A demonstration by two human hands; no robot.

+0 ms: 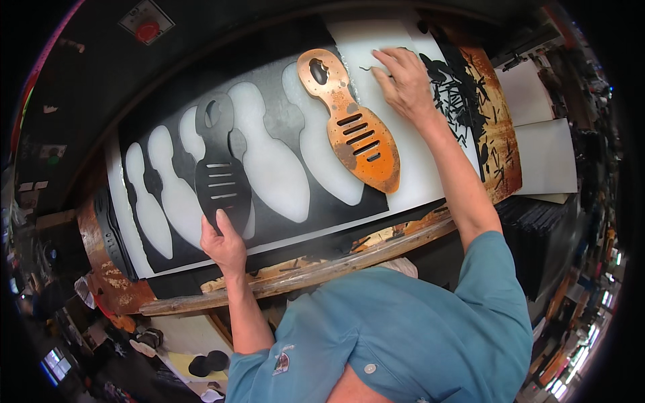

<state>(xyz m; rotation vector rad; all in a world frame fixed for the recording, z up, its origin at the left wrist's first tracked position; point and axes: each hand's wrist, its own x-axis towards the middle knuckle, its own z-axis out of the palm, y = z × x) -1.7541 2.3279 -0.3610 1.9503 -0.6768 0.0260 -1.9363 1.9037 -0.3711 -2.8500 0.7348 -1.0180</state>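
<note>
My left hand (226, 247) grips the lower end of a black cut-out piece (218, 161), its thumb on top. The piece has a rounded head with an oval hole, a narrow neck and a wide body with several slots. It overlaps a black sheet (269, 101) with several openings of similar outline that show white board through them. My right hand (405, 84) is over the white board (420, 164), thumb and fingers apart. A thin dark scrap (365, 68) is near its thumb tip. Left of that hand lies an orange, stained cutting die (366, 144) with the same outline and slots.
Black offcuts (451, 101) are heaped at the board's right end, beside a rusty brown surface (494, 101). A worn wooden rail (316, 272) runs along the near edge. A dark machine panel with a red button (148, 31) stands at the far left. Dark sheets (541, 235) are stacked at right.
</note>
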